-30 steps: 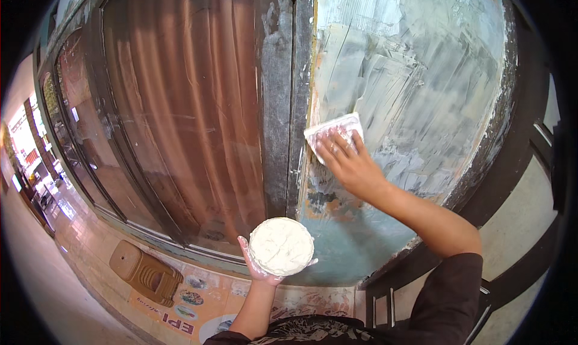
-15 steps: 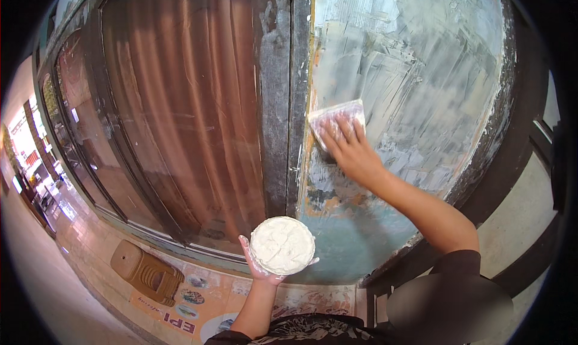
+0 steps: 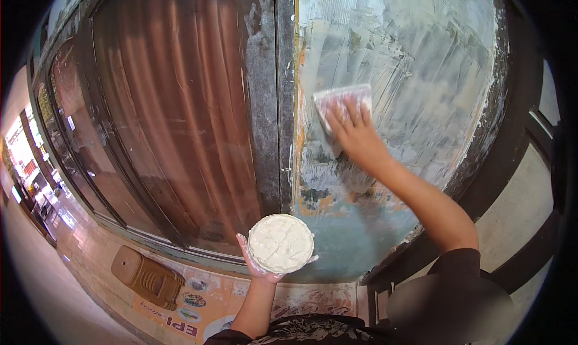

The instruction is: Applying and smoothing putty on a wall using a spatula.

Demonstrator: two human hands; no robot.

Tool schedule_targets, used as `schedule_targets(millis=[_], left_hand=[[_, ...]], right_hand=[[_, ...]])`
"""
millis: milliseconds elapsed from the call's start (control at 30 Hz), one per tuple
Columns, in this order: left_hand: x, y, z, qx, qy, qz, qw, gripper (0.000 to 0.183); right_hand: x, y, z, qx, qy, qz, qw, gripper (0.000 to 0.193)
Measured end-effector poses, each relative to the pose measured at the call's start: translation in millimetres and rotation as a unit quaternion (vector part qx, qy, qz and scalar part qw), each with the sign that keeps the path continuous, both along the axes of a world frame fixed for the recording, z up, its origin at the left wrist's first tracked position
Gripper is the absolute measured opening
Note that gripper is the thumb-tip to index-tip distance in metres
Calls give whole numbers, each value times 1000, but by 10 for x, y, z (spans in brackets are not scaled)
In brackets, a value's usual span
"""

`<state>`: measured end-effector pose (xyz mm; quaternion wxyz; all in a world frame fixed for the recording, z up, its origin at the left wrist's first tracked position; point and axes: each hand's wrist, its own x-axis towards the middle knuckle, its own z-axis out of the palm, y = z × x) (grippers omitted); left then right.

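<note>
My right hand [image 3: 355, 134] presses a flat white scraper blade [image 3: 343, 98] against a blue-green wall panel [image 3: 421, 62] smeared with pale putty. Its fingers lie spread over the back of the blade. Low in the middle, my left hand [image 3: 259, 264] cups a round bowl [image 3: 280, 244] heaped with white putty, held away from the wall at about waist height.
A dark vertical post [image 3: 274, 92] divides the panel from a glass door with a reddish-brown curtain [image 3: 174, 104] behind it. A brown plastic stool [image 3: 147, 277] stands on the floor below left. Printed sheets [image 3: 198, 309] lie on the floor. A dark frame [image 3: 512, 164] runs along the right.
My right hand has slid the scraper upward along the panel, near the post. The bowl in my left hand has stayed almost still.
</note>
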<state>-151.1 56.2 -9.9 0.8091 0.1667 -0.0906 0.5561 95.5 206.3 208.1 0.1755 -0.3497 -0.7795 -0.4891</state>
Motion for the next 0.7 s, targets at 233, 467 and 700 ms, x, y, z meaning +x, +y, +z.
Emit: schedule_targets(millis=[233, 467, 700], left_hand=[[-5, -44, 69, -61, -94, -8, 994, 110], [168, -62, 30, -32, 16, 30, 999, 109], [182, -176, 22, -65, -32, 60, 996, 111]], right_hand=[[-85, -348, -29, -32, -3, 43, 999, 64], [252, 87, 1002, 128, 99, -28, 986, 64], [595, -345, -1442, -76, -26, 37, 996, 65]])
